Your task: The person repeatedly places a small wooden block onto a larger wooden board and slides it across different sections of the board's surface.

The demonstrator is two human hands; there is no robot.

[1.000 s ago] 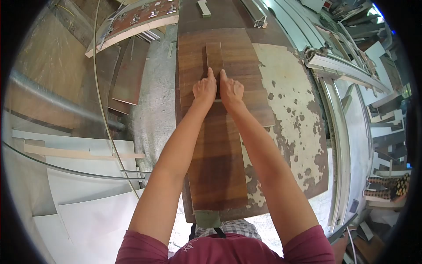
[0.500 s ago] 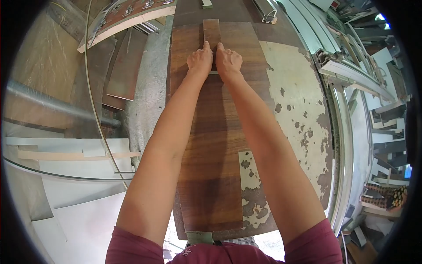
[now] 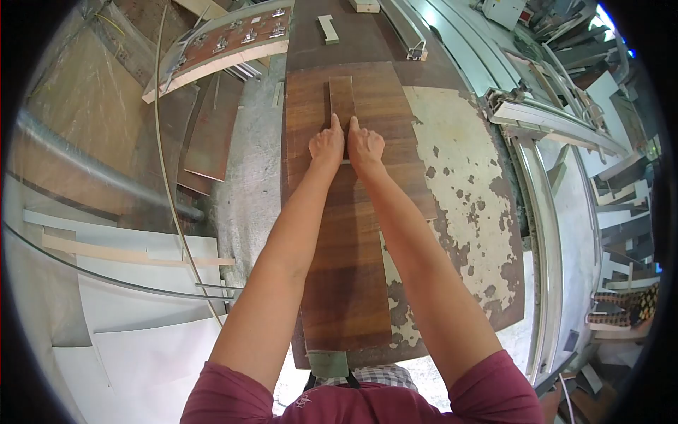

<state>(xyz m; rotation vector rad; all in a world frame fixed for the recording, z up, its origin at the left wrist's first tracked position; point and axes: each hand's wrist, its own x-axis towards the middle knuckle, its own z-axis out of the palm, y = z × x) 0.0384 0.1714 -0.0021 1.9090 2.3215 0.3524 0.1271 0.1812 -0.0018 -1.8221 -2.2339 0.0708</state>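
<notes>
Both arms reach out over a brown wood-grain board (image 3: 339, 297) lying on a worn table. My left hand (image 3: 327, 148) is closed against the left edge of a narrow brown wooden strip (image 3: 341, 95), its index finger stretched forward. On the opposite edge, my right hand (image 3: 366, 148) grips the same strip, index finger also pointing forward. The strip lies lengthwise on the far half of the board, its near end showing between the wrists. My palms and thumbs are partly hidden.
Peeling pale patches cover the table (image 3: 466, 184) at right. A metal rail (image 3: 540, 247) runs beyond it. Past the board lie a small pale block (image 3: 328, 30) and an aluminium profile (image 3: 406, 32). White panels (image 3: 155, 318) and a thin bent strip (image 3: 164, 141) stand left.
My hands and the wooden strip have come nearer to me; the strip's far end now lies inside the board's far edge. The view has shifted too, showing more of the table's far end.
</notes>
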